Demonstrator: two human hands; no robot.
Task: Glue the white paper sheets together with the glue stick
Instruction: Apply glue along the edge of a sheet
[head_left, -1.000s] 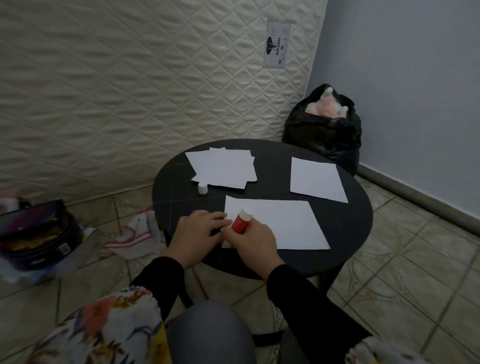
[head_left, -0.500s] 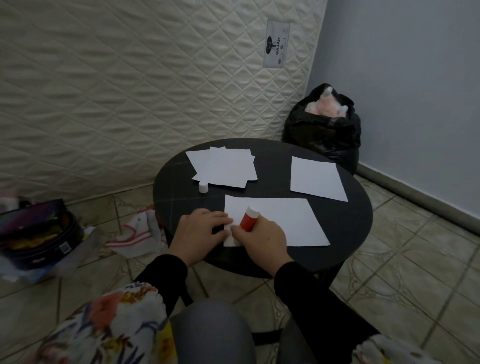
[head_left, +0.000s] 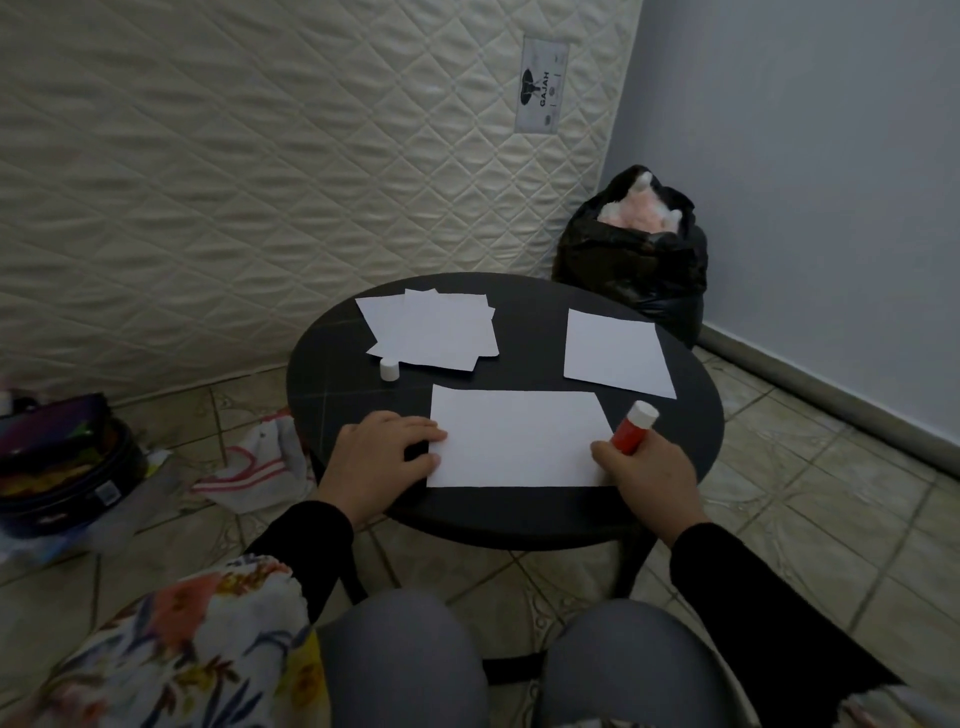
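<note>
The left hand (head_left: 382, 457) stays at the left edge of the large white sheet (head_left: 519, 439), fingers straight and flat, pressing it to the round black table (head_left: 332, 374). The right hand (head_left: 647, 470) has slid from the sheet's left end to its right edge, fingers curled round the red glue stick (head_left: 632, 428), which tilts up and right. Its white cap (head_left: 388, 370) stands unmoved by the paper stack (head_left: 434, 328).

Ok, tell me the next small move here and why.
Probably lay the single sheet onto the near sheet. The right hand holds the glue stick at the near sheet's right edge, apparently done with a pass, and the left hand pins its left edge flat.
</note>
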